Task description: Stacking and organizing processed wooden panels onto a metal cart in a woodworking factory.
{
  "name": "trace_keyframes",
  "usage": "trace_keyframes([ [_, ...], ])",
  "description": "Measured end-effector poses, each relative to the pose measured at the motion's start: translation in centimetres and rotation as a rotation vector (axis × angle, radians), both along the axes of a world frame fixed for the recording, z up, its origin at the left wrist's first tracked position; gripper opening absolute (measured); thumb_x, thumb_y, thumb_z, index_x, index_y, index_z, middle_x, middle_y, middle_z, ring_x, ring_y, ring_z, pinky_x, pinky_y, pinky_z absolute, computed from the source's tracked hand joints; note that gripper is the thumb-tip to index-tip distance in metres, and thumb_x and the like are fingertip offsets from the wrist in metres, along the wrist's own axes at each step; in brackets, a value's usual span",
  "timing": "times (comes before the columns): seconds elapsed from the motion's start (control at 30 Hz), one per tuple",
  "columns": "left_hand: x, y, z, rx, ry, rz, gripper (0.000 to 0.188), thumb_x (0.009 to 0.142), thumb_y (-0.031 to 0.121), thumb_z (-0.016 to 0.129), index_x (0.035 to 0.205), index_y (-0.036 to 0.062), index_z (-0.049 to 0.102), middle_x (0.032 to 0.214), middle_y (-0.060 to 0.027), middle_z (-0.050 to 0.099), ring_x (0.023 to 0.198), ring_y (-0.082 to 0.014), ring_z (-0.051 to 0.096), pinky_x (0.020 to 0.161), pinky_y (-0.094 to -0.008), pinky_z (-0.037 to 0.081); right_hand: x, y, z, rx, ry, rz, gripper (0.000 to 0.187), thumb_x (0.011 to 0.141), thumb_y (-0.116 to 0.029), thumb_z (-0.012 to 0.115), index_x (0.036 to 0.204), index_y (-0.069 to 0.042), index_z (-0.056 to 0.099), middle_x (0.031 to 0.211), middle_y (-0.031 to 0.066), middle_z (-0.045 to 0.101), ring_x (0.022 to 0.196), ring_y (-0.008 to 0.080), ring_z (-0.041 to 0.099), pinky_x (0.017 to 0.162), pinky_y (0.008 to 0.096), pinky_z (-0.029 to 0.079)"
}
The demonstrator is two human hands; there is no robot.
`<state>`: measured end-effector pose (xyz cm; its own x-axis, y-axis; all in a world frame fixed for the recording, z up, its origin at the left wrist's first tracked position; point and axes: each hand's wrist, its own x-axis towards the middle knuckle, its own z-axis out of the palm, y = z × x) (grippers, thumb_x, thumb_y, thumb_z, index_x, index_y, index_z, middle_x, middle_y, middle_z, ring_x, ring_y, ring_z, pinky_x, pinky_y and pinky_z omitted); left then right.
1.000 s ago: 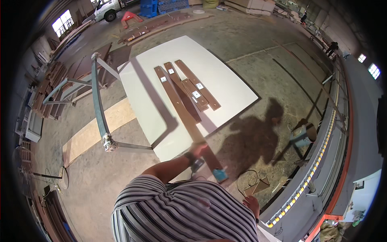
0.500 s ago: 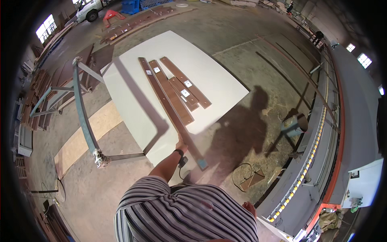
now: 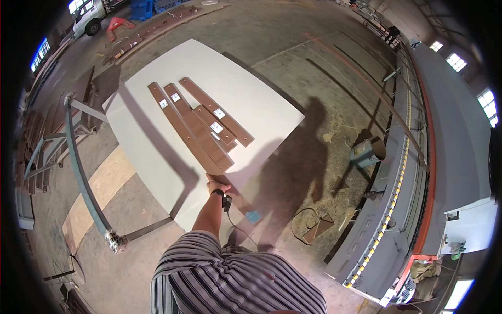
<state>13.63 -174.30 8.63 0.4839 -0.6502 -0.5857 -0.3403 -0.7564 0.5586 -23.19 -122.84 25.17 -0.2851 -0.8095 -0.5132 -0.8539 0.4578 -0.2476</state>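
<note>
My left hand [image 3: 217,184] grips the near end of the longest brown board [image 3: 175,121], at the near edge of a white panel-topped table [image 3: 251,89]. A dark band circles my left wrist, and a small black device with a cable [image 3: 227,203] sits beside it. To the right of the gripped board lie a wide brown board [image 3: 201,131], a shorter brown piece [image 3: 210,118] and another long brown strip [image 3: 230,121]. Several carry white labels and small holes. My right hand is out of sight.
A green-grey metal frame [image 3: 86,183] stands to the left. At right runs a long grey machine [image 3: 361,251] with a yellow-and-white dotted edge, a bucket [image 3: 367,152] near it. A small teal piece [image 3: 253,216] shows near my feet. Cord and scrap [image 3: 314,227] lie on the floor.
The table and boards have shifted left in the picture as the view turned. My left hand still holds the longest board's near end. My right hand has gone out of view.
</note>
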Motion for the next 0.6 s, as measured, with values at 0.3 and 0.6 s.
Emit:
trace_keyframes([
  [0.3,-3.0,-5.0,2.8,0.025,0.084,-0.038,0.122,0.051,0.010,0.083,0.137,0.0254,-0.002,0.121,-0.0187,0.042,0.109,-0.0335,0.049,0.088,-0.0403,0.046,2.1,-1.0,1.2,0.063,-0.044,-0.146,0.027,0.082,-0.032,0.051,0.084,-0.007,0.063,0.088,0.0103,0.063,0.085,0.0272,0.059,0.074,0.0364,0.049],
  [0.6,6.9,-10.5,-8.2,-0.190,-0.108,-0.404,0.072,0.066,0.041,0.065,0.127,0.0126,0.039,0.118,-0.0154,0.054,0.111,-0.0304,0.050,0.095,-0.0377,0.039,3.9,-2.1,0.6,0.016,-0.095,0.016,0.029,0.081,-0.034,0.050,0.080,-0.009,0.064,0.088,0.0109,0.063,0.085,0.0287,0.059,0.073,0.0377,0.048],
])
